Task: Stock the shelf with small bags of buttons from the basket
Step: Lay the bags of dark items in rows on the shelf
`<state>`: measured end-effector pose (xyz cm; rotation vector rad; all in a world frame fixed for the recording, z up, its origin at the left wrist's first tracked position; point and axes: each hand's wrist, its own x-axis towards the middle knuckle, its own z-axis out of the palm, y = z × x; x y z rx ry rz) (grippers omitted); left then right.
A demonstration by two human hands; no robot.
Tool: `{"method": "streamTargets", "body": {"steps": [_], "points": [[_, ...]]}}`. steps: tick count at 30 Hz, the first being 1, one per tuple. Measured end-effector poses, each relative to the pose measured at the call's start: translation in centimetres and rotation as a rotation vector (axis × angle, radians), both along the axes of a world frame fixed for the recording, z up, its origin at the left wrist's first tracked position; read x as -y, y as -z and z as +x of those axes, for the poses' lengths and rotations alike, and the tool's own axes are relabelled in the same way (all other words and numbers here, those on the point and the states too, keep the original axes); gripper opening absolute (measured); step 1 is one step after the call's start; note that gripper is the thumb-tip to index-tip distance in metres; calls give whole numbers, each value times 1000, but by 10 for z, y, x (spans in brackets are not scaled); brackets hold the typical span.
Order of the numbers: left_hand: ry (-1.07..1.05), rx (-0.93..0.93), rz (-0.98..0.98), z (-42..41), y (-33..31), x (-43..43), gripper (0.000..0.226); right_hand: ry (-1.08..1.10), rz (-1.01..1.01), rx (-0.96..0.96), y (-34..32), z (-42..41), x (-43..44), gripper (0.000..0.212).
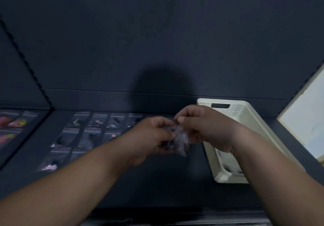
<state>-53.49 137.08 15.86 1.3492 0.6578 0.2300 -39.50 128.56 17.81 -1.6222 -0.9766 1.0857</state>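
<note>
Both hands meet over the dark shelf (175,182), just left of the cream plastic basket (245,117). My left hand (154,138) grips a small bunch of clear bags of buttons (180,141). My right hand (203,125) pinches the top of one of those bags with thumb and fingers. The bags are blurred, and their contents look dark and purplish. Several clear bags of buttons (91,131) lie in rows on the shelf to the left of my hands.
A dark back panel (157,41) rises behind the shelf. On the far left, a neighbouring section holds bags of bright pink and yellow buttons (14,122). A pale wall (306,120) shows at the right edge. The basket's inside is mostly hidden by my right forearm.
</note>
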Motion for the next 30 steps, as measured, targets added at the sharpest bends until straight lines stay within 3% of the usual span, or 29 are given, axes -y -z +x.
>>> {"method": "streamTargets", "body": {"steps": [6,11,16,18,20,21,24,30], "points": [[-127,-115,-20,-62,18,-45,22,160,-127,-239,24,-58,-37,12],[38,-190,-11,-98,24,-62,9,282,-65,-433,29,-92,-63,9],[4,-231,186,-107,30,-68,21,276,6,-561,26,-115,-75,10],[-49,-219,175,-107,30,-71,18,287,24,-412,29,-115,-77,12],[-77,-202,113,-107,28,-75,14,243,2,26,35,-110,-77,12],[-81,-196,87,-107,28,-78,10,178,5,145,37,-108,-77,13],[-43,-188,64,-108,24,-84,6,-39,-28,101,41,-103,-79,31],[-39,-242,164,-108,21,-90,15,-83,-80,89,40,-100,-86,21]]}}
